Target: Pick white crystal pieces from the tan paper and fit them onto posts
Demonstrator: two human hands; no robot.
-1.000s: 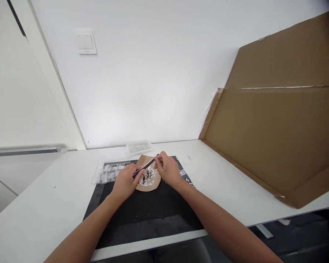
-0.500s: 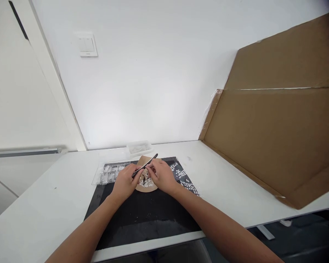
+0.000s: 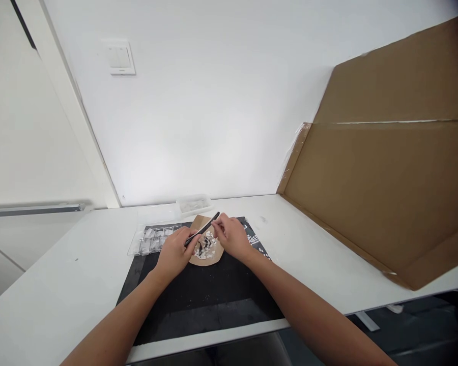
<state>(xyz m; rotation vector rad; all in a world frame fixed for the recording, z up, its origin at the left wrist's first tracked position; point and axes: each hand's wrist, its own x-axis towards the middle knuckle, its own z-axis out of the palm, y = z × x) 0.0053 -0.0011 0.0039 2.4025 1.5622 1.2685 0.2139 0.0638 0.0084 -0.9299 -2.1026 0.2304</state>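
My left hand is closed around the near end of a slim black stick with a pale strip along its edge. The stick slants up to the right over a piece of brown paper. On that paper lie small white pieces and a few black ones. My right hand is pinched closed close beside the far part of the stick. Whatever sits between its fingertips is too small to make out. Paper and hands are above a black mat.
A clear compartment box with white contents stands left of the paper, and a clear tray sits by the wall. Rows of small white pieces are on the mat's right side, partly hidden. A large cardboard sheet leans at right.
My right hand has moved a little right and up toward the stick's far end, uncovering more of the paper and its pieces. The left hand stays in place with the stick.
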